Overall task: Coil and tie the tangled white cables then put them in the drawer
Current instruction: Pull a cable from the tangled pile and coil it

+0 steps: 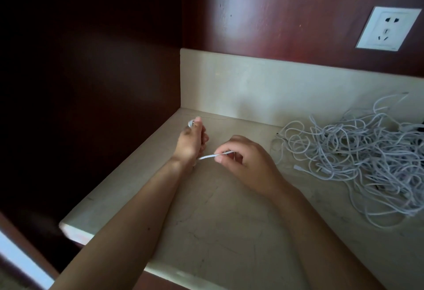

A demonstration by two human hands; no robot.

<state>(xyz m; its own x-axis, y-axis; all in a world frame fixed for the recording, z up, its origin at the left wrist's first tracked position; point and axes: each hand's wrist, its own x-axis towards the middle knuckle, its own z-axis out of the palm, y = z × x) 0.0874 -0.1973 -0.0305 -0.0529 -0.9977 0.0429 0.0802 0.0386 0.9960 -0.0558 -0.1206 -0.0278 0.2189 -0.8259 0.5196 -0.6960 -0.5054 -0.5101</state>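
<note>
Your left hand [191, 139] is hiding most of the white cable [191, 122] it's gripping; the tangled pile [358, 152] is running off the right edge.

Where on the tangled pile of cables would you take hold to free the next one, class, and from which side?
Pinch the loose plug end at the near left edge of the pile, coming in from the left over the countertop. It sticks out clear of the loops and points outward, so it should probably draw free with the least snagging.

Pale marble counter [229, 232], tangled white cables [358, 159] heaped at right.
</note>
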